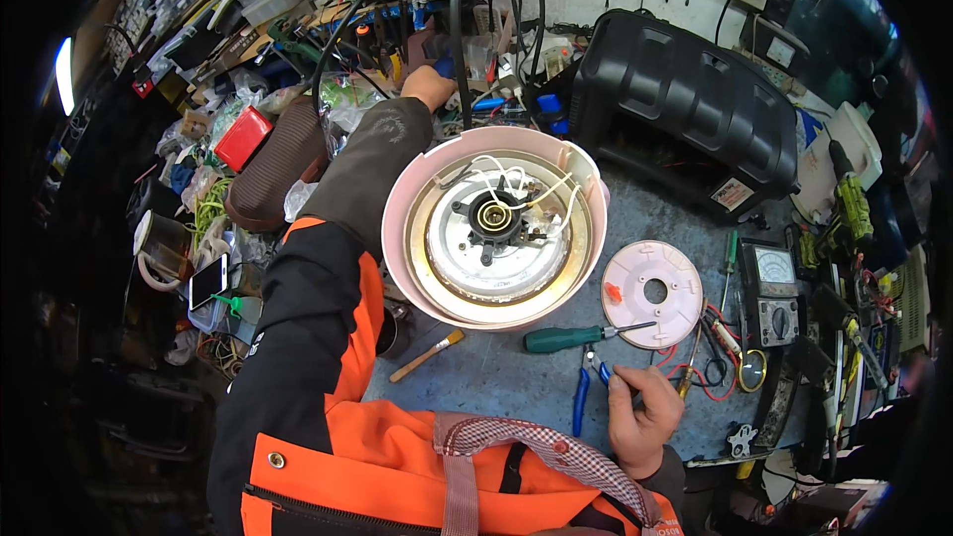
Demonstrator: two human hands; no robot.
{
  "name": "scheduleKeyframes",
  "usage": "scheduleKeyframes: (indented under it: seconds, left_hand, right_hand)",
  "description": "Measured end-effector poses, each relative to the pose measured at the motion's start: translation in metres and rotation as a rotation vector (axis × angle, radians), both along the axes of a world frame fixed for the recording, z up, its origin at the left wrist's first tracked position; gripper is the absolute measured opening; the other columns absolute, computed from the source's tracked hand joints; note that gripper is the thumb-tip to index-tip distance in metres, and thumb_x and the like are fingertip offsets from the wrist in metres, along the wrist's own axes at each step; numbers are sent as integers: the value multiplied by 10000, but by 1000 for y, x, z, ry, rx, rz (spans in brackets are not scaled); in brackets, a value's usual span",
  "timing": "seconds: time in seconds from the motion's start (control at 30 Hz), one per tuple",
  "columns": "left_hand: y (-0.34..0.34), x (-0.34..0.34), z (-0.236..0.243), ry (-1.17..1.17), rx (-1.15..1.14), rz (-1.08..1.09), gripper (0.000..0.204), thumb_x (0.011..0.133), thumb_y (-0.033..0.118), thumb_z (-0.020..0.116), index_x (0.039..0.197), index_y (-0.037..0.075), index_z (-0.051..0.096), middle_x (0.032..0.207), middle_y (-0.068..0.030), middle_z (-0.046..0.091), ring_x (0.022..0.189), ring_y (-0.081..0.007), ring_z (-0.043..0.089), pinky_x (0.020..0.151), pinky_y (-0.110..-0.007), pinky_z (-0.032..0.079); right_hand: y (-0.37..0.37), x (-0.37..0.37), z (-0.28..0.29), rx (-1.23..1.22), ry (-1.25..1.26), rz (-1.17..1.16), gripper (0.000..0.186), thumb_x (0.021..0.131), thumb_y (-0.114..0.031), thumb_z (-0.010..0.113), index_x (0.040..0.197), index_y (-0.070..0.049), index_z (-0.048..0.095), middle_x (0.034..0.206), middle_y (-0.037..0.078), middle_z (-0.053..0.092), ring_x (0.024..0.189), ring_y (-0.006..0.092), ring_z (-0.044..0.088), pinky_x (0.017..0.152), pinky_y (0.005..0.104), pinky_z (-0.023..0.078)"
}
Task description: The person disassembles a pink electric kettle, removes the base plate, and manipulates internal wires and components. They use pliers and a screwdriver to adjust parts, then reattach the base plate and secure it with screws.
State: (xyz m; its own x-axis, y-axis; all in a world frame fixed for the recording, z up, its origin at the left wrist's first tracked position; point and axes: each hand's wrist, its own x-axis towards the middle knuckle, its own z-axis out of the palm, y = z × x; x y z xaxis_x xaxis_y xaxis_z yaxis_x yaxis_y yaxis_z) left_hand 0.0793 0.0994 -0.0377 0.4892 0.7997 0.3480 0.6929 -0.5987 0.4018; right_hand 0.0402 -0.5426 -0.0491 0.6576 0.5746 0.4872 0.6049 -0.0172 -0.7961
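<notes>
To your right rests a bulky black ribbed plastic toolbox (685, 89); nearer you sits a black analogue multimeter (776, 300) with a pale dial face, and beyond that a yellow-green power drill (851, 199). To your left you have a brown ribbed oblong case (280, 174), a red plastic box (242, 139) just beside it, and a white-edged, dark-screened phone (208, 281).

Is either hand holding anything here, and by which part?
Cannot be told for either. The right hand is at one handle of the blue-handled pliers, but no clear grip shows; the left hand is at a blue object, its grip unclear.
</notes>
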Motion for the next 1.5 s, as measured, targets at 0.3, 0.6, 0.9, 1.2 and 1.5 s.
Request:
scheduleKeyframes:
  seconds: [0.3, 0.6, 0.9, 1.2, 1.5]
  left_hand:
    - [-147, -112, 131, -106, -408, -327, 280, 946, 217, 766, 1064, -33, 807, 903, -86, 777, 808, -166, 700, 711, -330, 553]
    - [-343, -164, 199, -175, -69, -805, 245, 915, 166, 846, 1075, -10, 791, 980, -50, 722, 877, -130, 651, 763, -308, 532]
    - [-346, -143, 194, 7, 106, -828, 258, 883, 180, 812, 1032, -30, 796, 969, -201, 718, 892, -382, 720, 804, -441, 559]
    - [-340, -128, 189, -64, 134, -944, 212, 938, 75, 778, 1120, -33, 768, 932, -157, 696, 861, -305, 697, 792, -403, 556]
    - [-360, -137, 192, -100, 151, -843, 267, 837, 24, 858, 1072, -17, 738, 989, -125, 708, 888, -256, 720, 805, -366, 581]
  right_hand:
    - [3, -1, -2, 40, -34, -65, 93, 911, 36, 771, 1002, 21, 777, 810, 143, 726, 684, 255, 699, 628, 339, 519]
    - [10, 0, -9, 154, 128, -47, 112, 952, 39, 759, 1061, 49, 784, 849, 75, 735, 731, 109, 655, 674, 275, 505]
    - [73, 42, 131, 264, -129, 160, 110, 961, 38, 750, 1072, 37, 754, 942, 50, 681, 776, 94, 628, 701, 246, 495]
    - [157, 86, 118, 333, -21, 468, 141, 968, -67, 731, 1051, 30, 791, 1154, 116, 723, 968, 174, 695, 866, 310, 553]
    - [159, 88, 111, 389, 23, 469, 137, 978, -86, 744, 1018, 38, 787, 1108, 105, 724, 920, 155, 692, 818, 297, 558]
